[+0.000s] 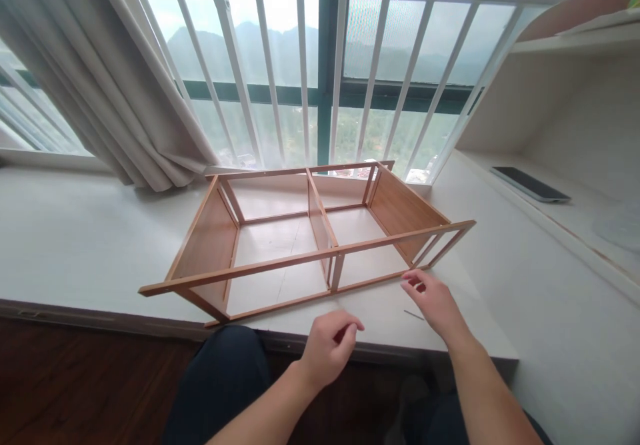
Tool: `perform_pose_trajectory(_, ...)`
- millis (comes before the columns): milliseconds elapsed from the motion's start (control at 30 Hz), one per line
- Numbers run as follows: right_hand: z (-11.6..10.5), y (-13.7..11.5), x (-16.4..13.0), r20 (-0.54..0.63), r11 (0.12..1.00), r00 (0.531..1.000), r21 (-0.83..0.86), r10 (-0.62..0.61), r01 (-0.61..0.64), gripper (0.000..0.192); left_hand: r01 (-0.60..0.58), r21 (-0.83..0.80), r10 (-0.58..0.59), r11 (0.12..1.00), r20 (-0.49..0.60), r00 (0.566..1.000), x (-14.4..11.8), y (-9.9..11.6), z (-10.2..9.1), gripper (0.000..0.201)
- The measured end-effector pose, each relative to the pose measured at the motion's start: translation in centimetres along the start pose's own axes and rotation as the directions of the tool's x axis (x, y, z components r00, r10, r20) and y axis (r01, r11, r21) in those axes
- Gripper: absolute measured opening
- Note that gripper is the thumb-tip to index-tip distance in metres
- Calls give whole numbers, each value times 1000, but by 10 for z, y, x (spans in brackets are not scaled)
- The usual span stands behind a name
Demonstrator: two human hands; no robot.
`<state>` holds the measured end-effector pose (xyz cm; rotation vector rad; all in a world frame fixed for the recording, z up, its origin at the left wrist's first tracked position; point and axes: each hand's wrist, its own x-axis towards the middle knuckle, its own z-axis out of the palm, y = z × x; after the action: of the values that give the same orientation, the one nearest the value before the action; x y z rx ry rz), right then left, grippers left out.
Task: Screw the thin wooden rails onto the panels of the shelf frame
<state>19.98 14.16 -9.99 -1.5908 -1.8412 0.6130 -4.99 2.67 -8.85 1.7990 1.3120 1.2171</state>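
Observation:
A brown wooden rack frame (310, 232) with two end panels and a middle divider lies on the white window ledge (75, 238). My left hand (327, 348) hovers over the ledge's front edge with fingers curled together; whether it pinches something small I cannot tell. My right hand (433, 298) rests on the ledge just in front of the frame's lower front rail (370, 282), fingertips touching or nearly touching it. A thin small nail or screw (414, 314) lies on the ledge beside my right hand.
A beige curtain (100, 92) hangs at the left over the ledge. White window bars (300, 78) stand behind the frame. At the right, a white shelf unit (560, 112) holds a dark phone or tablet (530, 184). Dark wooden floor (80, 385) lies below.

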Motion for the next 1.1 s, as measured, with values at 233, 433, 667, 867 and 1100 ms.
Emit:
perform_pose_trajectory(233,4,87,-30,172,956,963,-242,209,-164,24,174,-49,-164,983,171,971,1,-14,26,31)
perform_pose_trajectory(433,10,89,-42,144,919,984,-392,108,-44,13,216,-22,-201,976,284,938,1,-21,38,30)
perform_pose_trajectory(667,21,81,-50,120,790,987,-613,110,-14,18,414,-152,-335,898,374,865,-8,-35,59,29)
perform_pose_trajectory(867,35,55,-51,33,941,999,-334,-42,50,14,670,-391,-542,632,395,742,9,-45,79,31)
perform_pose_trajectory(1100,58,-7,-57,48,972,973,-50,-226,229,14,534,-721,-573,442,231,787,30,-35,71,42)
